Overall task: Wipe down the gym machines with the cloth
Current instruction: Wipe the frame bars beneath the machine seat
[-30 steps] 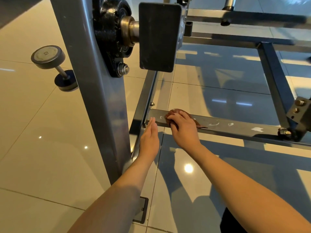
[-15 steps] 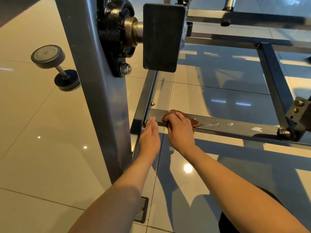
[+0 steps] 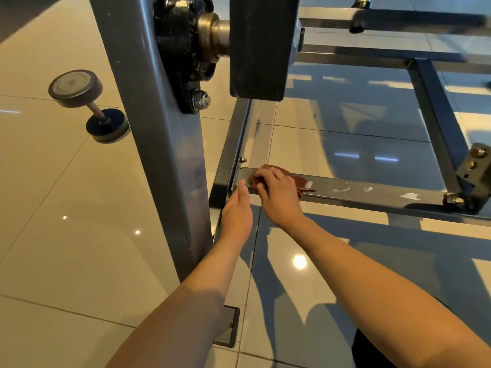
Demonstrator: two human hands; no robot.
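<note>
Cloth (image 3: pixel 299 181), brown and bunched, lies on the low bar (image 3: pixel 372 196) of the machine, under the right hand (image 3: pixel 279 195), whose fingers bend over it and press it down. Over the last second that hand has slid the cloth slightly leftward, toward the corner where the bar meets the side rail (image 3: pixel 236 139). The left hand (image 3: pixel 237 211) has stayed put, fingers straight, tips at the bar's end. White smears (image 3: pixel 410 196) further right remain unwiped, so the bar likely needs a return pass.

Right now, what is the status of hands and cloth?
Right hand holds cloth on bar. Left hand open, at bar end. White marks ahead.
</note>
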